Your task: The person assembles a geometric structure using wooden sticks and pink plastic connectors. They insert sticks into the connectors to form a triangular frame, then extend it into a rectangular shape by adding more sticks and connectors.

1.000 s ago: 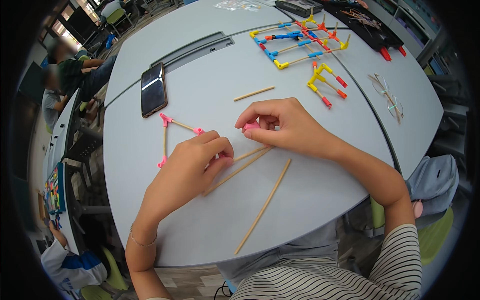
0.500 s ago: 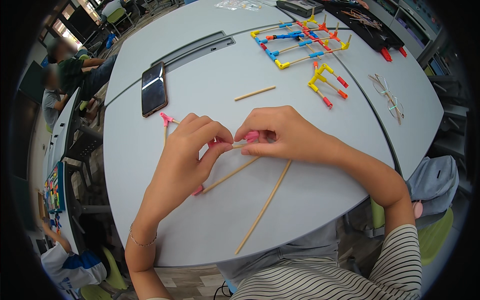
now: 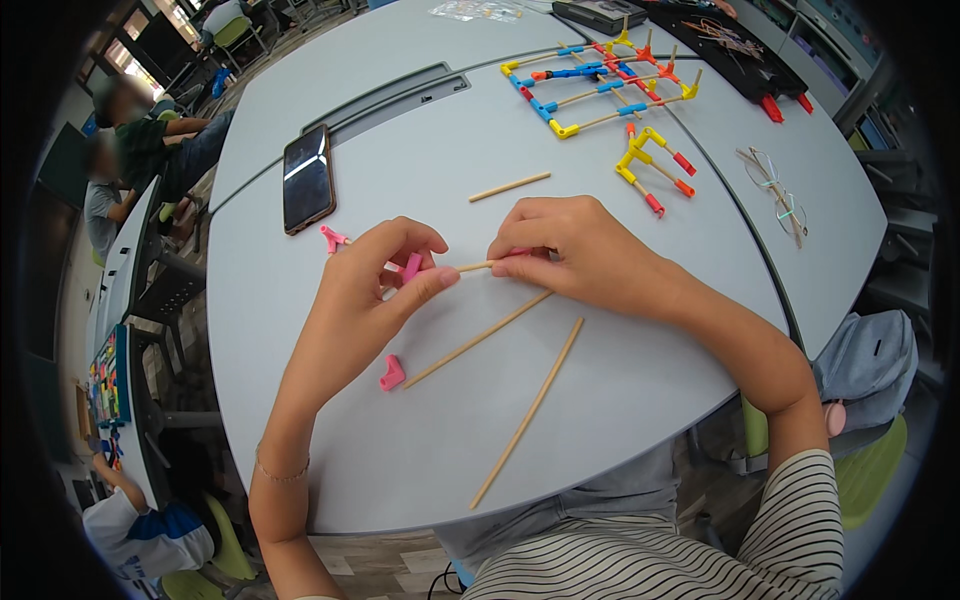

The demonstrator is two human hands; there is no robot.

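Note:
My left hand (image 3: 385, 265) is curled around a pink plastic connector (image 3: 412, 266), thumb and forefinger apart at the tips. The thumb tip meets the end of a thin wooden stick (image 3: 474, 266). My right hand (image 3: 570, 245) pinches that stick's other end, where a bit of pink connector shows between the fingers. Below the hands a longer wooden stick (image 3: 478, 338) slants up to the right hand; whether it joins there is hidden. An angled pink connector (image 3: 391, 373) lies by its lower end. Another wooden stick (image 3: 527, 415) rests nearer me. Behind my left hand is a branched pink connector (image 3: 333, 239) with a stick.
Farther off are a phone (image 3: 309, 178), a short wooden stick (image 3: 510, 187), a yellow-and-red stick piece (image 3: 640, 158) and a multicoloured stick frame (image 3: 600, 85). Eyeglasses (image 3: 775, 190) lie at right, beyond a table seam. A black case (image 3: 725, 50) sits at the far right.
My hands have drawn apart, baring more of the stick between them. The right hand shifted slightly up, and the long stick's upper end moved with it. The angled pink connector is uncovered.

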